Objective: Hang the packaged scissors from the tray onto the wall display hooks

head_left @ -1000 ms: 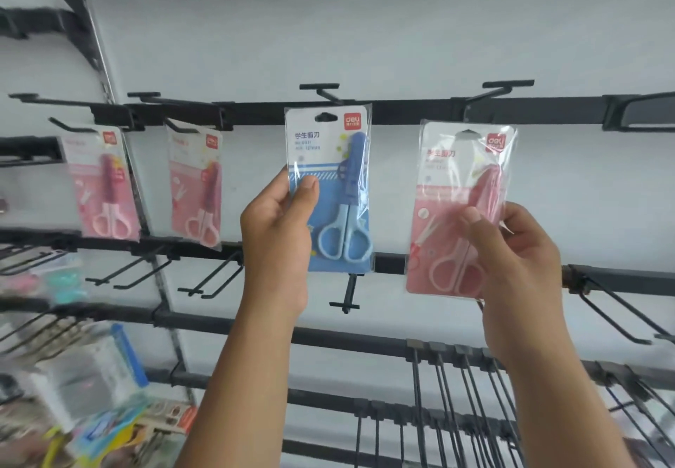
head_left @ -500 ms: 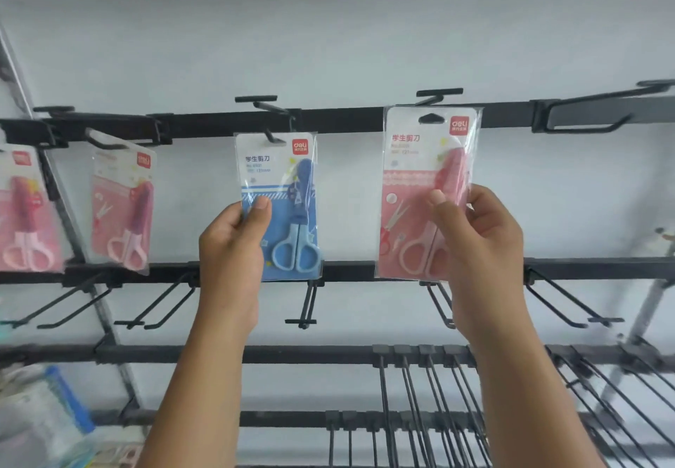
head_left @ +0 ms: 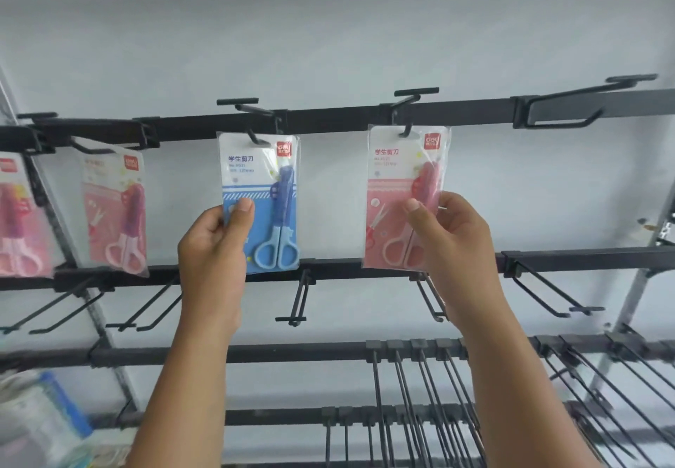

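My left hand (head_left: pixel 213 248) pinches the lower left of a blue scissors pack (head_left: pixel 263 190), whose top slot sits on a black hook (head_left: pixel 252 135) of the upper rail. My right hand (head_left: pixel 453 234) grips the lower right of a pink scissors pack (head_left: pixel 392 190); its top slot is threaded on the neighbouring hook (head_left: pixel 405 131). Two more pink packs hang further left, one (head_left: pixel 117 208) near the blue pack and another (head_left: pixel 16 219) at the frame edge. The tray is out of view.
An empty double-wire hook (head_left: pixel 569 109) juts from the upper rail at right. The middle rail (head_left: pixel 336 272) carries several bare hooks pointing toward me. Lower rails hold many long prongs (head_left: pixel 420 402). Blurred packaged goods (head_left: pixel 40 424) lie at bottom left.
Both packs have risen and slid onto their hooks; earlier their slots were below or in front of the hook tips. The view has also shifted right.
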{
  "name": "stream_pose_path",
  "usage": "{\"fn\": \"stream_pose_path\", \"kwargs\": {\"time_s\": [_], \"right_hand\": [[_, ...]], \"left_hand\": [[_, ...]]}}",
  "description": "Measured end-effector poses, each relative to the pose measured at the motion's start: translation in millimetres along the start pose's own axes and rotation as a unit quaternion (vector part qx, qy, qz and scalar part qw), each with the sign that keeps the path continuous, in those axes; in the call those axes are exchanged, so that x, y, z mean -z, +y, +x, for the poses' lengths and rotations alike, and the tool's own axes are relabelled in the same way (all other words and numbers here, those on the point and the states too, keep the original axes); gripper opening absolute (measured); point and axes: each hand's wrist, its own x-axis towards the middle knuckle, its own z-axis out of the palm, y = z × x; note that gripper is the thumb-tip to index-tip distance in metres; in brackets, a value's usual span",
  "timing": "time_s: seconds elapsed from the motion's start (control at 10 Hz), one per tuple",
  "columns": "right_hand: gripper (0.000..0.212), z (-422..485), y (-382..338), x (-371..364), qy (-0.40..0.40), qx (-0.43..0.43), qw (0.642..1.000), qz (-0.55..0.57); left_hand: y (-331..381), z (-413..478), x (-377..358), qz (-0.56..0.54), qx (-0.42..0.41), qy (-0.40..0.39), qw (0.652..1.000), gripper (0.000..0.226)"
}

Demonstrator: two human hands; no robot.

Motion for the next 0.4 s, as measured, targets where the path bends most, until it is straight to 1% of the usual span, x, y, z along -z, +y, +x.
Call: {"fn": "stream_pose_path", "kwargs": {"time_s": [0.1, 0.2, 0.3, 0.4], "right_hand": [[0.037, -6, -2, 8, 0.023, 0.021, 0.997, -0.072], [0.054, -19, -4, 20, 0.036, 0.055, 0.981, -0.182], [0.055, -34, -7, 32, 0.017, 0.087, 0.958, -0.273], [0.047, -46, -9, 37, -0.003, 0.139, 0.907, -0.396]], "left_hand": [[3, -9, 4, 0.045, -0.030, 0.018, 0.998, 0.011], [5, -23, 10, 0.127, -0.059, 0.051, 0.989, 0.018], [9, -43, 16, 0.168, -0.060, 0.095, 0.979, 0.032], [14, -66, 19, 0.263, -0.057, 0.123, 0.955, 0.042]]}}
